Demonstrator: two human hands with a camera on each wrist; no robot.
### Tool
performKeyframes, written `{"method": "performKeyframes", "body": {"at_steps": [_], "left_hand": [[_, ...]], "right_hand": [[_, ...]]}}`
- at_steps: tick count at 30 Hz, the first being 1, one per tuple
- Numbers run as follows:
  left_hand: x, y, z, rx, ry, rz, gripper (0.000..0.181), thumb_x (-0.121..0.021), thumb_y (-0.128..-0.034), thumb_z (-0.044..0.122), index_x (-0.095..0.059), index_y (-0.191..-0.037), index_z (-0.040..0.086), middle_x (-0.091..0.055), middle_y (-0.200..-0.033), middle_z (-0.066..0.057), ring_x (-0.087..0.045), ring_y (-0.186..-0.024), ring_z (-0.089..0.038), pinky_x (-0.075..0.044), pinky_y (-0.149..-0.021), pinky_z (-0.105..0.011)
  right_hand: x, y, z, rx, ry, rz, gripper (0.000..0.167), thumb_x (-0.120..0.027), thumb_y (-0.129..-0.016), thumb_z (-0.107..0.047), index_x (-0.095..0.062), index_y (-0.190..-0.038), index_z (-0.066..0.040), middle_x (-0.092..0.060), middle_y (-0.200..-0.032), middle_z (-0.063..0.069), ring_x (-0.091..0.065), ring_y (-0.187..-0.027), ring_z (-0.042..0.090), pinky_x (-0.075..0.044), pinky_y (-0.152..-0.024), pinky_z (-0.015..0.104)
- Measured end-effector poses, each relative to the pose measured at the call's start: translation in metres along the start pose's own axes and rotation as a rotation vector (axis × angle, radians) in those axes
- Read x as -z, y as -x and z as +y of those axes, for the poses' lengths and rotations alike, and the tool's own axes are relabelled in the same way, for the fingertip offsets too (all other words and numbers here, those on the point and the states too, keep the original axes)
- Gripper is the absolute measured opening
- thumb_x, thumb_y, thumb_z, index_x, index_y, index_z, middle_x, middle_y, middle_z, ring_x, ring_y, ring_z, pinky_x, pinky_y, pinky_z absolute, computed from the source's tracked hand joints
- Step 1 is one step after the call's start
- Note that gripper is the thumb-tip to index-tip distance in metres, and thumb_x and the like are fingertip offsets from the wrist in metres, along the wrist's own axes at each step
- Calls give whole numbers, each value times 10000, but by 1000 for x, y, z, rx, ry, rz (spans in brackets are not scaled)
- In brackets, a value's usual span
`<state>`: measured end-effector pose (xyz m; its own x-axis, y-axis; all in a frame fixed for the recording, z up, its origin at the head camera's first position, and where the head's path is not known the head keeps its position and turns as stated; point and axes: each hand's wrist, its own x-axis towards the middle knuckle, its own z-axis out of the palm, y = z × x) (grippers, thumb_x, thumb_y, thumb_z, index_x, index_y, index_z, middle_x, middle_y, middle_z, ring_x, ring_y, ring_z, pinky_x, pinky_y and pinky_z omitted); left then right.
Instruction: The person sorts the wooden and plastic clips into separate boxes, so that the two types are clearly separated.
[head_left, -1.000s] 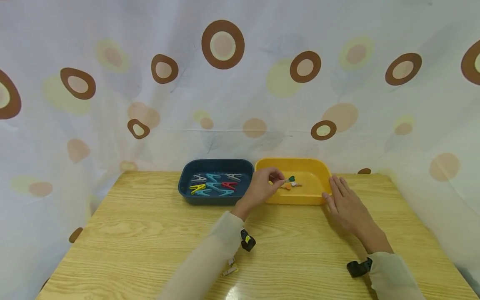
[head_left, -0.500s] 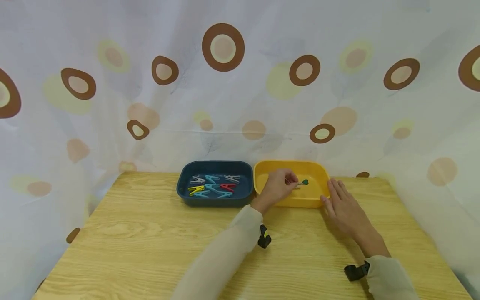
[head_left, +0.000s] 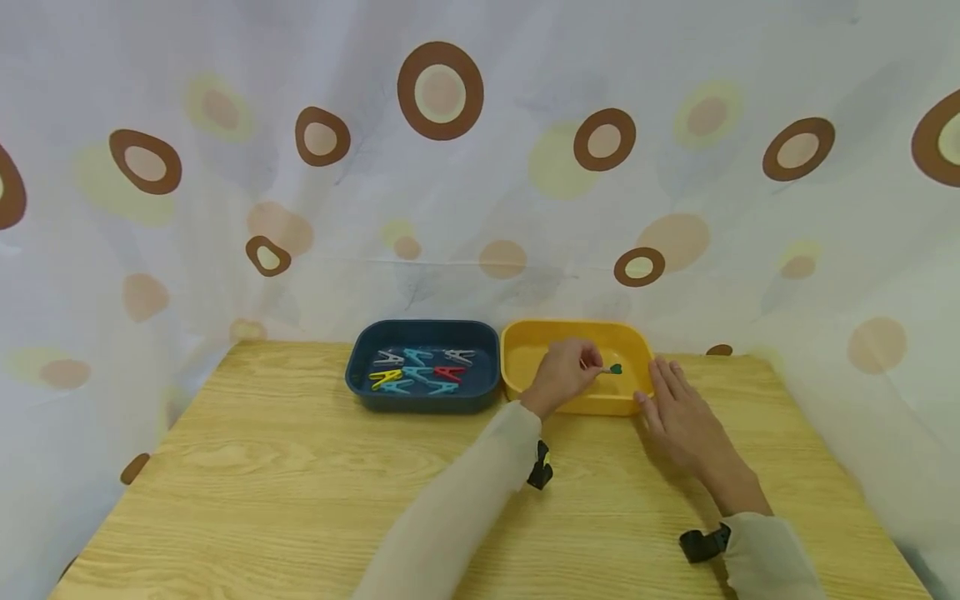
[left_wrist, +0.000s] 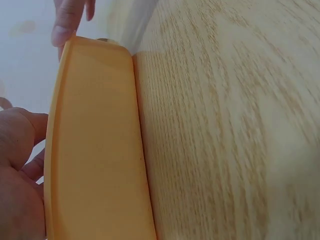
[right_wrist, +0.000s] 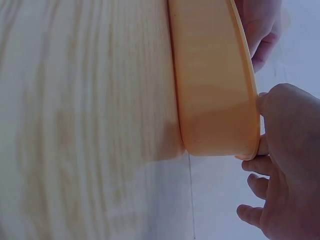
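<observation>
My left hand (head_left: 564, 372) reaches over the near rim of the yellow tray (head_left: 525, 333), fingers curled. Between thumb and fingers it pinches a small peg with a green heart (head_left: 616, 369) on its end, low inside the tray. In the left wrist view the tray's outer wall (left_wrist: 100, 140) hides the peg. My right hand (head_left: 686, 425) rests on the tray's right front corner, its fingers fairly straight along the right rim and the thumb at the front. In the right wrist view its fingertips (right_wrist: 257, 165) touch the rim or reach past it.
Left of the yellow tray stands a dark blue tray (head_left: 427, 406), close beside it. Several larger clothespins lie in it, among them a yellow one (head_left: 386, 378) and a red one (head_left: 449, 374). A patterned curtain (head_left: 480, 208) rises behind the wooden table (head_left: 300, 483).
My left hand has moved to the right within the yellow tray, and the green heart with it. The small orange and white pieces seen earlier there are out of sight. The right hand stays at the corner.
</observation>
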<state>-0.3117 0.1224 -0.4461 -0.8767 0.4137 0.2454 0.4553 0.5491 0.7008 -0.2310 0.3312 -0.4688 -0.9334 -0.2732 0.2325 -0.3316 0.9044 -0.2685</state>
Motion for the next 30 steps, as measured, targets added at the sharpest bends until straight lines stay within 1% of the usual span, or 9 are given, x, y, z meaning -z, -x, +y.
{"method": "performKeyframes", "body": {"at_steps": [6,8,13,17,21,27,30], "left_hand": [[-2,-4,4,47,-56,-23,69,-733,-975,158,-734,-917,119,-653,-830,77,-577,-738,-64,-481,-666,-181],[-3,-4,5,67,-89,-30,81,-738,-972,166,-731,-896,140,-649,-816,85,-577,-732,-66,-488,-694,-213],[-5,-4,4,108,-157,-41,128,-738,-975,210,-715,-850,199,-636,-786,119,-575,-734,-61,-468,-818,-338],[-8,-3,4,116,-167,-39,134,-737,-976,225,-703,-847,211,-633,-786,131,-577,-743,-64,-449,-855,-381],[-10,-4,4,124,-149,-38,116,-731,-980,205,-704,-868,192,-635,-795,122,-575,-749,-74,-438,-866,-397],[-9,-4,4,133,-152,-48,92,-722,-981,184,-712,-889,184,-634,-808,109,-579,-762,-94,-454,-899,-438],[-9,-4,4,142,-162,-49,71,-715,-986,188,-715,-916,186,-631,-822,106,-577,-764,-95,-470,-887,-411]], "right_hand": [[1,-1,-3,-3,7,7,697,-337,-1133,-383,-186,-1571,137,-187,-1629,344,-165,-1503,517,-197,-1189,623],[1,-1,-3,-6,10,3,696,-336,-1133,-381,-186,-1570,139,-188,-1628,345,-163,-1504,516,-203,-1185,626],[0,-2,-2,-13,15,-2,696,-330,-1133,-383,-184,-1572,137,-192,-1627,344,-168,-1502,518,-224,-1168,646],[-1,-1,0,-10,13,0,692,-325,-1134,-380,-182,-1572,137,-189,-1626,348,-166,-1502,518,-222,-1170,644],[-1,0,0,-9,14,2,696,-331,-1133,-383,-187,-1571,138,-186,-1629,344,-159,-1505,514,-224,-1169,643],[0,0,1,-10,7,5,700,-332,-1133,-388,-180,-1574,135,-178,-1633,340,-156,-1509,508,-211,-1178,636],[-1,-1,1,-5,4,9,700,-340,-1132,-386,-187,-1572,136,-181,-1631,342,-170,-1505,509,-207,-1182,629]]}}
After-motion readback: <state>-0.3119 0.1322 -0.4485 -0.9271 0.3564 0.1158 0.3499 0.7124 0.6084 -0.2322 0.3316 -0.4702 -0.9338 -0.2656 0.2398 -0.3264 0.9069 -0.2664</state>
